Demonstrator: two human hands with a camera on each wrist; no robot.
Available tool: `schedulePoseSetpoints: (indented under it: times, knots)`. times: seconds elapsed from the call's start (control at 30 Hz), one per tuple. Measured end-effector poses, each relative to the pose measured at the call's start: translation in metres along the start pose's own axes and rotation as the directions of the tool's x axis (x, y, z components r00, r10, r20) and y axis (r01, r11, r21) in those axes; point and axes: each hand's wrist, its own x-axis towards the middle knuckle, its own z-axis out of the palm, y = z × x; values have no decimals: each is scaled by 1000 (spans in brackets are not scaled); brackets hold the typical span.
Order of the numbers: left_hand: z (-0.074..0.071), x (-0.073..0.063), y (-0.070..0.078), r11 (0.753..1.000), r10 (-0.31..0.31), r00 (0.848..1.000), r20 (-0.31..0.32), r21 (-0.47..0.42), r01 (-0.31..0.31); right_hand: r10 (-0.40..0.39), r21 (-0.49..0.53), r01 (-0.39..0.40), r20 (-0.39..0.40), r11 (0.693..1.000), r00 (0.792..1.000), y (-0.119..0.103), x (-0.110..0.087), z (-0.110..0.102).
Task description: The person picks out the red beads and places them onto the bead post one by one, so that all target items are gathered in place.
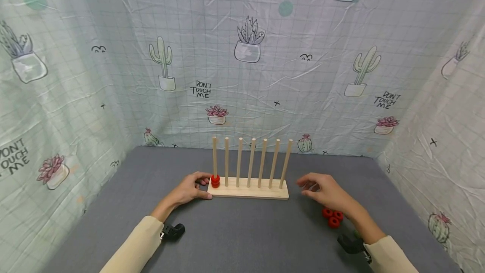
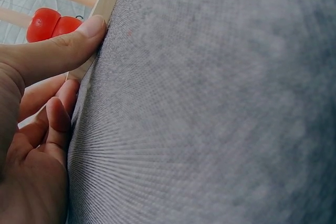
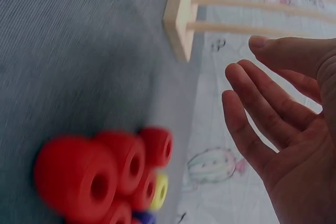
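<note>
A pale wooden peg rack [image 1: 248, 195] with a row of upright dowels stands on the grey cloth, mid-view. My left hand [image 1: 188, 189] grips the rack's left end, thumb along the front edge and fingers at the back. Two red beads [image 1: 215, 181] are stacked at the foot of the leftmost dowel, and the left wrist view shows these beads [image 2: 44, 24] just behind my thumb. Off the rack's right end, my right hand [image 1: 326, 189] is in the air with relaxed fingers and nothing in them. Loose red beads [image 3: 79, 179] lie on the cloth below it.
Beside the loose red beads, the right wrist view shows a yellow bead [image 3: 160, 191] and part of a blue bead [image 3: 144, 217]. A cactus-print curtain [image 1: 246, 87] hangs behind and at both sides of the grey surface [image 1: 242, 235]. Each wrist wears a black device [image 1: 173, 231].
</note>
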Motion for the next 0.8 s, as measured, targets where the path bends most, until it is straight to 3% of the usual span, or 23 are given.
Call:
schedulePoseSetpoints:
  times: [0.37,0.8]
  knots:
    - [0,1,-1,1000,5,1000,2,6,-5,98,-39,-98,-2,994,995,29,-23,-19]
    - [0,1,1,1000,-2,1000,4,15,2,85,-80,-83,21,993,996,44,-25,-17]
